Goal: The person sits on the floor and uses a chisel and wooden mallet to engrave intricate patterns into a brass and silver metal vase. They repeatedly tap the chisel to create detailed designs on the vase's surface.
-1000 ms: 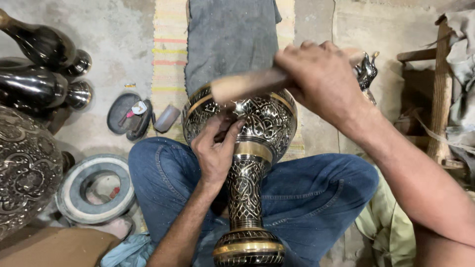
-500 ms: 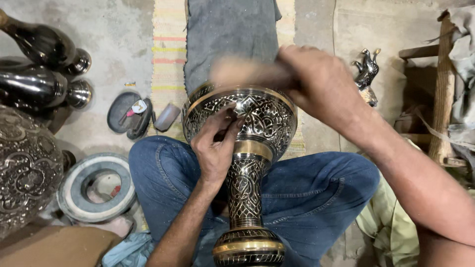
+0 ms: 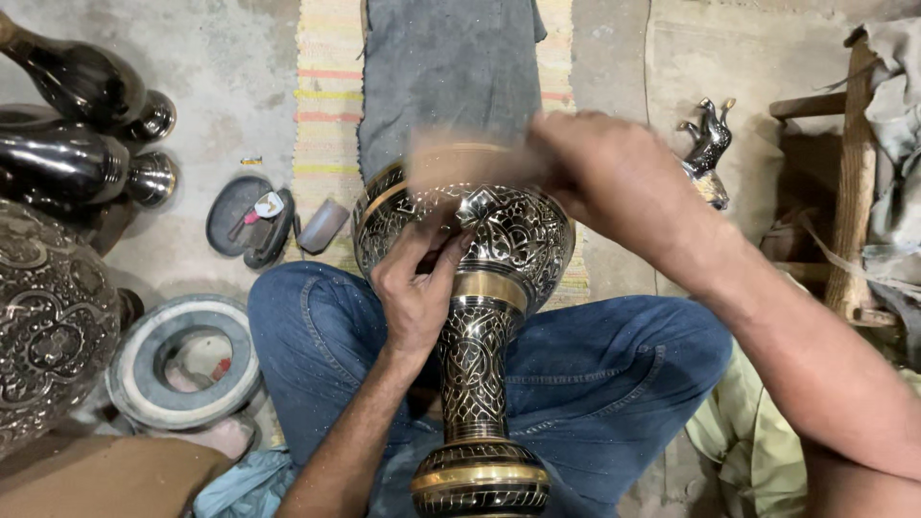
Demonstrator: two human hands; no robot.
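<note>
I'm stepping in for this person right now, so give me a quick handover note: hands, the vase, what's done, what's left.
Left hand: fingers pressed on the bowl of the engraved brass vase, apparently pinching a small tool I can't make out.
Right hand: gripping a wooden mallet, blurred mid-swing above the bowl.
Vase: lying across the lap, bowl away, foot nearest the body.
Done: pattern covers bowl, stem and foot as far as visible.
Left: cannot tell; the spot under the fingers seems to be the one in work.

A wooden tool (image 3: pixel 470 158) blurs to a smear in the right hand (image 3: pixel 614 182). The left hand (image 3: pixel 417 288) hides part of the engraved vase (image 3: pixel 480 288), whose foot runs off the bottom edge.
</note>
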